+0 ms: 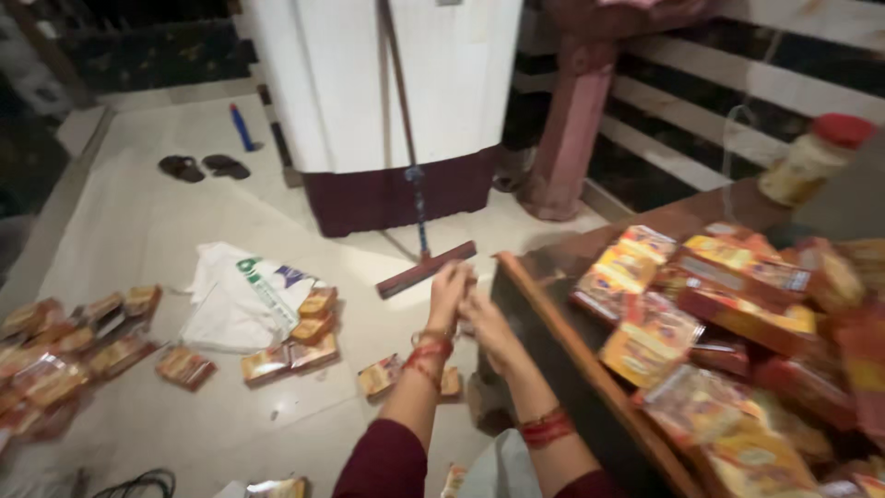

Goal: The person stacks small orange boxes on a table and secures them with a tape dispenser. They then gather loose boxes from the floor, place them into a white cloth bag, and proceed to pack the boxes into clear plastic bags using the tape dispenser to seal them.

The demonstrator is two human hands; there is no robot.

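**Two hands meet beside a table full of packets**

The left hand (449, 288) and the right hand (486, 325) are raised and touch each other, just beside the edge of the wooden table (553, 323). The picture is blurry here, so I cannot tell if the fingers are curled around something or holding nothing.

The closest things to the hands are the orange and yellow packets on the table (714, 314), just to the right of the right hand. They lie in a messy heap, too many and too blurry to count. They point every which way.

Under the hands, on the floor, lie two more packets (380, 376). Farther left is a small pile of about four packets (300, 341), next to one white bag (241, 293). Well off to the left is a big pile of packets (64, 346).

Just past the hands lies one floor wiper (426, 268). Its red head is flat on the floor, and its long handle leans up and away against a white machine (387, 83). Two dark sandals (203, 167) and one blue bottle (243, 127) sit far off. One jar with a red lid (816, 159) stands at the far end of the table.
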